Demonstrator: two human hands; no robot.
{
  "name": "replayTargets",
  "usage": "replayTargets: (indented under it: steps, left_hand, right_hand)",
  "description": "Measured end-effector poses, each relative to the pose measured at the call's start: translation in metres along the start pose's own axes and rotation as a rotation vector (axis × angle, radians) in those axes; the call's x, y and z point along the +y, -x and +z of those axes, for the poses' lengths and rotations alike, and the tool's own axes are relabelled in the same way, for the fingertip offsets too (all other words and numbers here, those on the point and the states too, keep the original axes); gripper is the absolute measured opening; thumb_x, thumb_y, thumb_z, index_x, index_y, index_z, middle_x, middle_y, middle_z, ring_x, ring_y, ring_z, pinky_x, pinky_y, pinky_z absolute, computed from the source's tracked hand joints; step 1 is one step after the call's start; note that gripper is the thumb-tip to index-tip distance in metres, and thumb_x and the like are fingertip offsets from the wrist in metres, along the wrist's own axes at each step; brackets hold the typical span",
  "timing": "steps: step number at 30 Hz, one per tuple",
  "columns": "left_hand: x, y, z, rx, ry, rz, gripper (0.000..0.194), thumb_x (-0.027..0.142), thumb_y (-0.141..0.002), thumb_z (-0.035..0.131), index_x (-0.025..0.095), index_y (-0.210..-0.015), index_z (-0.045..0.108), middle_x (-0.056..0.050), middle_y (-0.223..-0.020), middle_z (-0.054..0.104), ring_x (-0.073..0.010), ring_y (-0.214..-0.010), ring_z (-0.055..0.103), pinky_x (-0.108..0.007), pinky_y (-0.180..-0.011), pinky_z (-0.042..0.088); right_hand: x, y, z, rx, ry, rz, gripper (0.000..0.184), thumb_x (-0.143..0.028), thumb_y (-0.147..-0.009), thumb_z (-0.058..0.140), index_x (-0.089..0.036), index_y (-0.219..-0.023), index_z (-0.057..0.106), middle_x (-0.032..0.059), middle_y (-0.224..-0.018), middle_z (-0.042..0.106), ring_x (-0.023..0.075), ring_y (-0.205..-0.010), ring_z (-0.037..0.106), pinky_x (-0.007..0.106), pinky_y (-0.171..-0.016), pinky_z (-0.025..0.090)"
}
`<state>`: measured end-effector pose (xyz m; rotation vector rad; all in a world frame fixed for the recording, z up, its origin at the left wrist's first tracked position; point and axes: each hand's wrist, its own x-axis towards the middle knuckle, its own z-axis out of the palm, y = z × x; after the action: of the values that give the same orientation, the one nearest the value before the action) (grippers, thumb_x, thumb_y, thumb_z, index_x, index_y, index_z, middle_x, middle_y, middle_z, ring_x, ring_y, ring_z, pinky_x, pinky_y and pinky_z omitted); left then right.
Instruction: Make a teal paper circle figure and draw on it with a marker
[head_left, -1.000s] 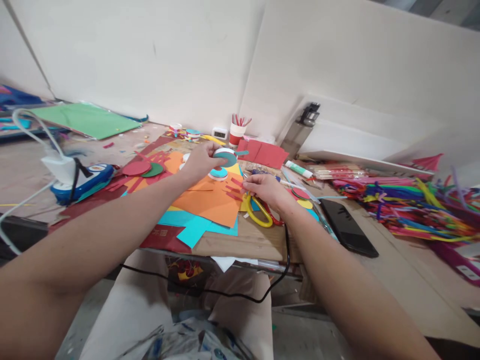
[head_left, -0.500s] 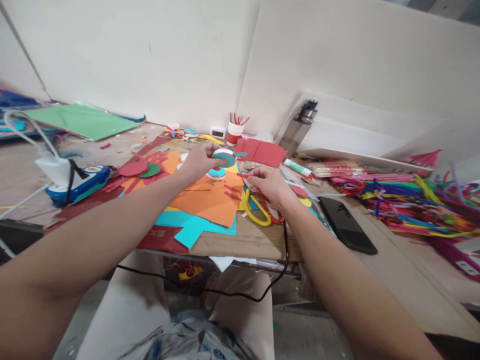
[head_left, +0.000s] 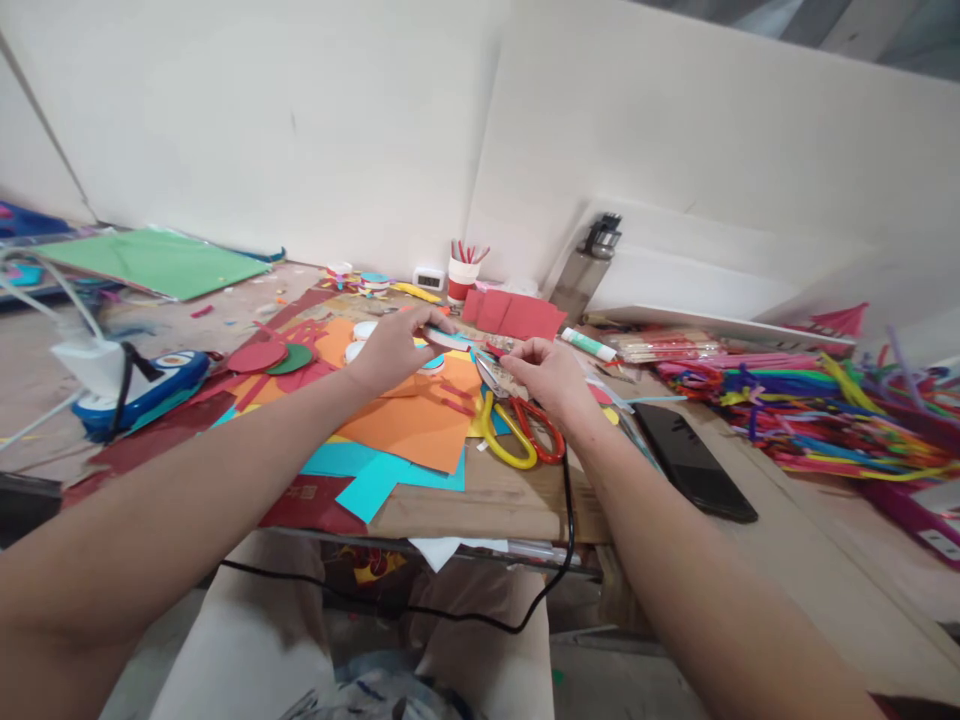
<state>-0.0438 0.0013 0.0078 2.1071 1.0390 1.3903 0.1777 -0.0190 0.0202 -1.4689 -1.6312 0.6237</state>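
Note:
My left hand (head_left: 396,352) pinches a flat round disc (head_left: 450,342) with a white edge, now seen nearly side-on. A narrow blue strip sticks out from its far side. Thumb and index finger of my right hand (head_left: 549,376) are closed on a small red paper strip (head_left: 495,349), close to the disc's right side; whether they touch I cannot tell. Just below that hand lie scissors (head_left: 487,374) with a yellow and a red handle loop, blades spread a little. Under my left hand is orange paper (head_left: 409,425), with another blue-topped white disc (head_left: 433,366) on it.
Blue paper (head_left: 367,492), a red circle (head_left: 256,357) and a green circle (head_left: 291,359) lie to the left. Behind stand a cup of red sticks (head_left: 462,278) and a bottle (head_left: 583,268). A phone (head_left: 694,460), glue stick (head_left: 589,344) and pipe cleaners (head_left: 817,400) lie right.
The disc in my left hand has tilted from showing its blue face to nearly edge-on. The red strip in my right hand is now nearer to it. The view has shifted slightly.

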Motion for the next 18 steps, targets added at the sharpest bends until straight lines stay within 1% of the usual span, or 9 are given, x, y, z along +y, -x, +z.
replayTargets:
  steps: [2, 4, 6, 8, 11, 14, 18]
  left_hand:
    - [0.004, 0.001, -0.001, 0.009, -0.058, 0.107, 0.016, 0.011, -0.071, 0.063, 0.021, -0.085, 0.064, -0.005, -0.097, 0.072, -0.0193, -0.095, 0.066, -0.032, -0.088, 0.049]
    - [0.005, 0.002, -0.001, 0.018, -0.083, 0.217, 0.019, 0.008, -0.072, 0.060, 0.021, -0.085, 0.062, -0.006, -0.102, 0.072, -0.0195, -0.102, 0.064, -0.033, -0.093, 0.047]
    - [0.005, 0.002, -0.001, 0.016, -0.099, 0.282, 0.021, 0.005, -0.072, 0.059, 0.022, -0.086, 0.061, -0.006, -0.105, 0.071, -0.0197, -0.108, 0.063, -0.034, -0.096, 0.046]
    - [0.004, 0.002, 0.000, 0.000, -0.121, 0.298, 0.023, 0.004, -0.072, 0.058, 0.023, -0.086, 0.061, -0.006, -0.106, 0.071, -0.0197, -0.110, 0.062, -0.036, -0.099, 0.045]
    - [0.005, 0.002, 0.002, -0.024, -0.162, 0.297, 0.027, 0.003, -0.072, 0.057, 0.024, -0.088, 0.061, -0.005, -0.107, 0.070, -0.0199, -0.111, 0.061, -0.037, -0.100, 0.045]
    - [0.008, 0.004, 0.003, -0.016, -0.208, 0.317, 0.029, 0.002, -0.071, 0.057, 0.023, -0.091, 0.062, -0.006, -0.107, 0.070, -0.0206, -0.110, 0.062, -0.036, -0.099, 0.046]
    - [0.011, 0.005, 0.005, -0.010, -0.285, 0.361, 0.028, 0.003, -0.073, 0.056, 0.023, -0.092, 0.063, -0.006, -0.105, 0.071, -0.0206, -0.107, 0.063, -0.035, -0.097, 0.047]
  right_hand:
    - [-0.002, 0.003, -0.001, 0.080, 0.023, -0.071, 0.016, -0.029, -0.070, 0.067, -0.019, -0.064, 0.057, -0.0001, -0.065, 0.062, 0.0116, -0.057, 0.052, 0.024, -0.053, 0.038]
    - [-0.007, 0.008, -0.001, 0.141, -0.006, -0.174, 0.016, -0.029, -0.072, 0.066, -0.019, -0.066, 0.055, 0.0027, -0.075, 0.067, 0.0136, -0.065, 0.058, 0.026, -0.058, 0.043]
    - [-0.013, 0.015, 0.000, 0.173, -0.032, -0.292, 0.016, -0.026, -0.075, 0.064, -0.020, -0.067, 0.053, 0.0043, -0.084, 0.069, 0.0144, -0.072, 0.061, 0.027, -0.065, 0.046]
    - [-0.019, 0.022, 0.000, 0.188, 0.005, -0.385, 0.014, -0.021, -0.076, 0.061, -0.021, -0.067, 0.051, 0.0040, -0.085, 0.069, 0.0148, -0.075, 0.062, 0.028, -0.069, 0.048]
    - [-0.024, 0.028, 0.001, 0.176, 0.101, -0.494, 0.015, -0.014, -0.076, 0.056, -0.022, -0.067, 0.048, 0.0035, -0.082, 0.068, 0.0167, -0.079, 0.063, 0.030, -0.075, 0.048]
    - [-0.024, 0.030, 0.002, 0.166, 0.202, -0.571, 0.018, -0.009, -0.075, 0.053, -0.023, -0.067, 0.045, 0.0045, -0.085, 0.069, 0.0195, -0.085, 0.062, 0.033, -0.079, 0.047]
    - [-0.024, 0.031, 0.005, 0.197, 0.280, -0.661, 0.022, -0.005, -0.074, 0.053, -0.024, -0.068, 0.043, 0.0042, -0.088, 0.071, 0.0211, -0.088, 0.060, 0.035, -0.081, 0.045]
